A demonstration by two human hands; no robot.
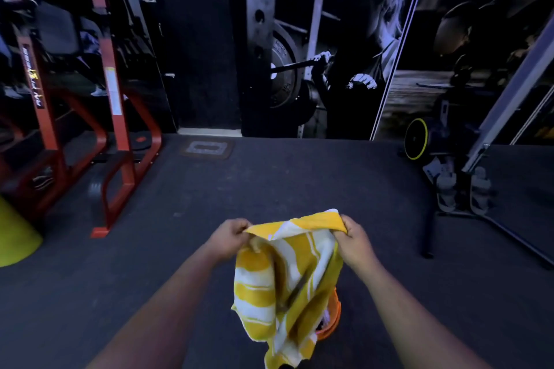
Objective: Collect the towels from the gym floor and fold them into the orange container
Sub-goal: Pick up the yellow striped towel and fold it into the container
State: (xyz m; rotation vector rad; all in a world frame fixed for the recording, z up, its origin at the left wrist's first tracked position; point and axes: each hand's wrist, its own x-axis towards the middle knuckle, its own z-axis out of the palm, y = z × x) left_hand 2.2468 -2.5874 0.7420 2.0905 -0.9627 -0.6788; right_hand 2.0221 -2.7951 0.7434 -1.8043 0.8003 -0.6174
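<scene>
Far left, lime-green cone on the dark gym floor; beside it, red steel rack; at centre, left hand pinching one top corner of a yellow-and-white striped towel, fingers curled on the cloth; towel hanging crumpled in mid-air between both hands; behind and below its lower edge, partly hidden, orange container on the floor; right hand gripping the opposite top corner; far right, weight bench against the mural wall.
</scene>
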